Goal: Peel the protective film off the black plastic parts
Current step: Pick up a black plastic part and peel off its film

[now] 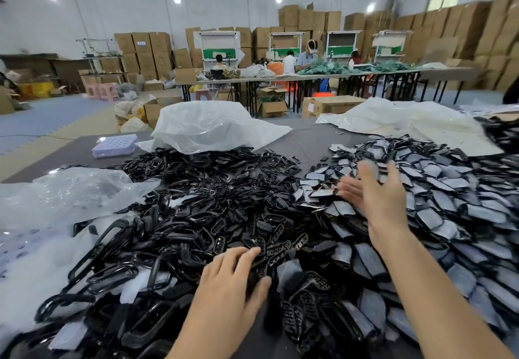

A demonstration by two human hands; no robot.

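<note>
Reaching over filmed parts (449, 198), the spread right hand (376, 195) should pick one loose piece; left hand (233, 280) lies flat on bare parts (196, 204)

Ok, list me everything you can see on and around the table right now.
Black frame parts: many, glossy black, heaped centre-left.
Film-covered parts: many, grey on black, heaped right.
Slotted black parts: several, black, near centre front.
Plastic sack: one, white, behind the frames.
Clear bags: count unclear, transparent, far left.
Perforated tray: one, lilac, back left.
Plastic sheet: one, white, back right.
Table: one, dark grey, under everything.
Cardboard boxes: many, brown, far walls.
Workers: at least four, far tables.
Left hand: one, resting on parts, near edge.
Right hand: one, fingers straight, over the film-covered heap.
</note>
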